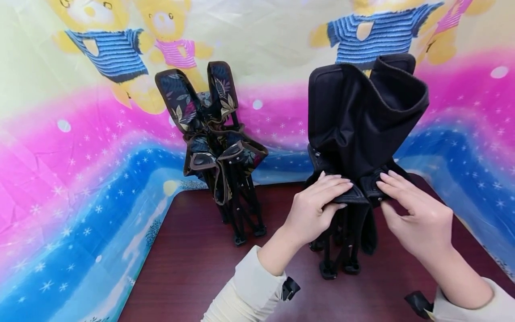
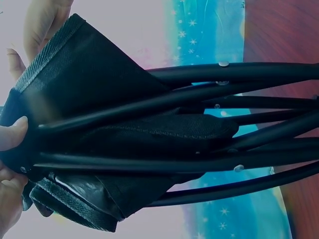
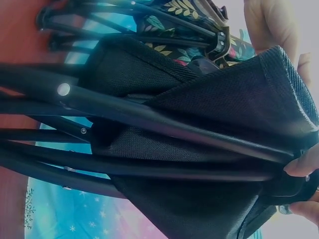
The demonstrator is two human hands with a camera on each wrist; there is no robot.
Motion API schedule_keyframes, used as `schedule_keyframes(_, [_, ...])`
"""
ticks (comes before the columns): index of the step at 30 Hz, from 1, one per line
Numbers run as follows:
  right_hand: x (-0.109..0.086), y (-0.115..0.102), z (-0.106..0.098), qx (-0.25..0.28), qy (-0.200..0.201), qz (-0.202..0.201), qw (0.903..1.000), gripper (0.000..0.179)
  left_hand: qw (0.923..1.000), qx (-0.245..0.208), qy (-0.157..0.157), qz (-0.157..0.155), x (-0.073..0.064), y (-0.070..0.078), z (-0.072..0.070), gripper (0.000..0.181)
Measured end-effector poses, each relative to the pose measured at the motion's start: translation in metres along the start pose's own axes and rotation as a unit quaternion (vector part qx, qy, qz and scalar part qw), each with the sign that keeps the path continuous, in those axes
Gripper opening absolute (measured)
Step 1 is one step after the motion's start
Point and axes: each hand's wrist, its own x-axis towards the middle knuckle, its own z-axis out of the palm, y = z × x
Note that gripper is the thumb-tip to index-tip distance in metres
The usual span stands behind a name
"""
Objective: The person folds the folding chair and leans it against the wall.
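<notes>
A folding chair with plain black fabric stands partly folded, its dark tubular legs bunched together. My left hand pinches the near left seat corner, fingers over the fabric and thumb underneath. On the neighbouring corner my right hand has the same hold. The left wrist view shows the left thumb against the corner where the black tubes end. In the right wrist view, the right thumb presses by the tube ends, with fingertips on the other side of the fabric.
A second folding chair in dark floral fabric stands bunched to the left on the reddish-brown table. Behind the table hangs a colourful cloth printed with bears and snowflakes. Black straps are at both sleeves.
</notes>
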Motion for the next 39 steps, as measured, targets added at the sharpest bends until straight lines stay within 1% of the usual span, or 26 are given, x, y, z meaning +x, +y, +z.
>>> schedule_keyframes(4, [0.0002, 0.0002, 0.0005, 0.003, 0.004, -0.004, 1.0, 0.043, 0.9999, -0.013, -0.008, 0.002, 0.0021, -0.0017, -0.0001, 0.028])
schedule_keyframes(9, [-0.0007, -0.001, 0.0032, 0.013, 0.017, -0.004, 0.9998, 0.042, 0.9998, -0.019, -0.008, -0.001, 0.0014, -0.0028, -0.0004, 0.028])
schedule_keyframes(13, [-0.0011, -0.0022, 0.0036, 0.001, 0.02, -0.005, 0.9998, 0.04, 0.9998, -0.019, -0.007, -0.002, 0.0001, -0.003, 0.0003, 0.028])
schedule_keyframes(18, [-0.0025, -0.0037, 0.0027, -0.016, 0.02, -0.007, 0.9996, 0.038, 0.9996, -0.026, 0.003, 0.0, -0.0022, -0.0022, 0.0016, 0.028])
schedule_keyframes(21, [-0.0047, -0.0043, 0.003, -0.021, 0.032, -0.008, 0.9992, 0.037, 0.9995, -0.03, 0.007, 0.004, -0.0029, -0.0016, 0.003, 0.029])
schedule_keyframes(25, [-0.0062, -0.005, 0.0079, -0.017, 0.059, -0.011, 0.998, 0.035, 0.9996, -0.026, 0.006, 0.01, -0.0035, -0.0024, 0.0019, 0.03])
schedule_keyframes(28, [-0.0062, -0.0044, 0.0087, -0.013, 0.068, -0.009, 0.9976, 0.035, 0.9997, -0.02, -0.001, 0.013, -0.0025, -0.0029, 0.0009, 0.03])
schedule_keyframes(34, [-0.005, -0.0025, 0.0044, 0.001, 0.05, -0.004, 0.9987, 0.037, 0.9995, -0.007, -0.029, 0.011, -0.0008, -0.0031, -0.0021, 0.03])
schedule_keyframes(39, [-0.0049, -0.0003, 0.0024, 0.022, 0.039, -0.021, 0.9988, 0.039, 0.9991, -0.002, -0.041, 0.01, -0.0012, -0.003, -0.0041, 0.031])
